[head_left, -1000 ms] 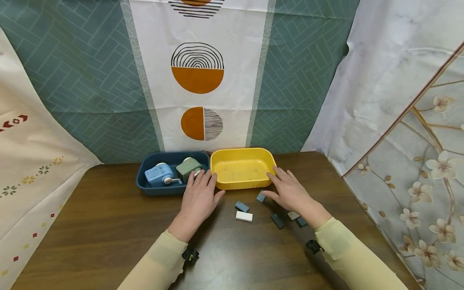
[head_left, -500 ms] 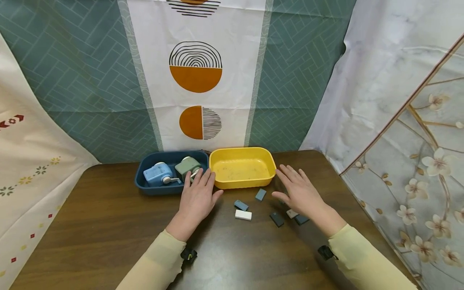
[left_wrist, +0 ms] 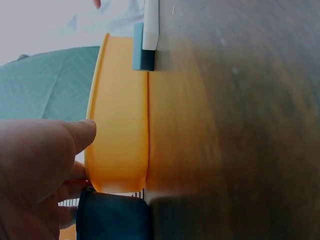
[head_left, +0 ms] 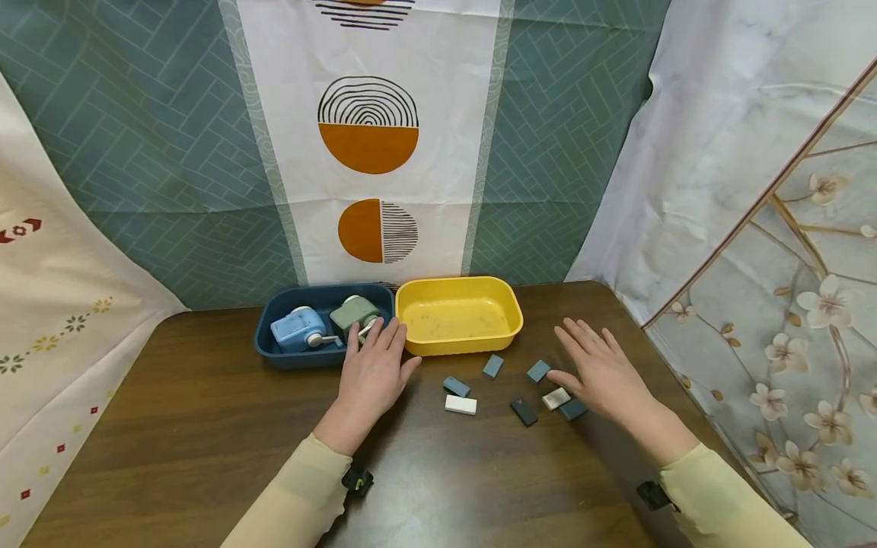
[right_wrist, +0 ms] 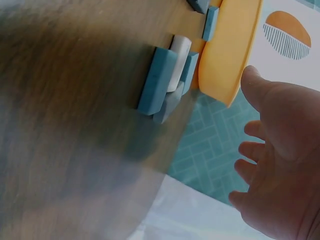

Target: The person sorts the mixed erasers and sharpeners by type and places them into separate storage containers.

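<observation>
My left hand (head_left: 373, 377) reaches to the near right corner of a dark blue tray (head_left: 294, 361), fingers extended over its rim and thumb apart. Whether it touches the tray is hard to tell. In the tray lie a blue bottle-like item (head_left: 296, 329) and a green one (head_left: 353, 313), each with a pale lever. The hand partly hides the green one. My right hand (head_left: 603, 371) hovers over the table, fingers extended, holding nothing. Beside its thumb are a blue-grey block (head_left: 538, 371), a beige block (head_left: 556, 399) and a darker blue block (head_left: 572, 409).
A yellow tray (head_left: 459, 348) adjoins the dark blue one, with no objects inside. In front of it lie two blue-grey blocks (head_left: 492, 366), a white block (head_left: 460, 405) and a near-black block (head_left: 524, 412). Patterned cloths (head_left: 548, 152) hang behind and beside the brown table (head_left: 205, 426).
My right hand has moved right, away from the yellow tray's right corner, uncovering a blue-grey block and the beige one. The left hand has stayed in place.
</observation>
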Tool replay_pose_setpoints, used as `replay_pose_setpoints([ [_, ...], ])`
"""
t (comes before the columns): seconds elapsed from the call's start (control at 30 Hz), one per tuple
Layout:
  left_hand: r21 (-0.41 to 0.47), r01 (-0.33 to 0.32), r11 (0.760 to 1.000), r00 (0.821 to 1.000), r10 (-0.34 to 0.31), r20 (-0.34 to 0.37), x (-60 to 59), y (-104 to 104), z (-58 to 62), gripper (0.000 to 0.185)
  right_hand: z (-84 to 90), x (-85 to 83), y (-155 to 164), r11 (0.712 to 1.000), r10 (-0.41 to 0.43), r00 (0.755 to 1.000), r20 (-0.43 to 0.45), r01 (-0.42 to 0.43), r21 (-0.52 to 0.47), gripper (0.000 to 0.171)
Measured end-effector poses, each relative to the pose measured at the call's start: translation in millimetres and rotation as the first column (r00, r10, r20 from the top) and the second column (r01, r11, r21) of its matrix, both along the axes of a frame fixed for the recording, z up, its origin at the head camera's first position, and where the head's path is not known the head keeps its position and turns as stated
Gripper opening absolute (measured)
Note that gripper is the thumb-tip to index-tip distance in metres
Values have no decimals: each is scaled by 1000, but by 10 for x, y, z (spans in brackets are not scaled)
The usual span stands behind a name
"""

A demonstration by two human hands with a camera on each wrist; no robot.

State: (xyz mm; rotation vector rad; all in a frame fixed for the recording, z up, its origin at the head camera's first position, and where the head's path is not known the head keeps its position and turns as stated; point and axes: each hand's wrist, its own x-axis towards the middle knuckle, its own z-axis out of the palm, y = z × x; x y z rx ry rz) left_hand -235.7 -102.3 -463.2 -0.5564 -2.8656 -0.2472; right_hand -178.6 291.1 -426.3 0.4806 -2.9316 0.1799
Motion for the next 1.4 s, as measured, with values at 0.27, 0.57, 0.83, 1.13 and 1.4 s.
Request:
replay_pose_setpoints([
  [0.27,13,6,1000,1000,-6,-1,0,13,-8,72,-64,43,127,1000,-17,1000,-5,16,-5,81],
  [0.57,11,3,1000,1000,-3,-7,-5,0,-11,72,-131,113,232,1000,9,1000,-14,-9,22,75],
  [0.83,10,4,1000,1000,-4,-6,-5,6,-11,72,-197,225,312,999,39,999,10,-40,24,75],
  [1.13,7,8,1000,1000,-8,-14,-4,17,-24,72,-252,332,346,998,61,997,39,-61,21,72],
  [1.4,8,6,1000,1000,-6,-20,-2,10,-26,72,-295,368,388,997,73,996,57,-73,-9,68],
])
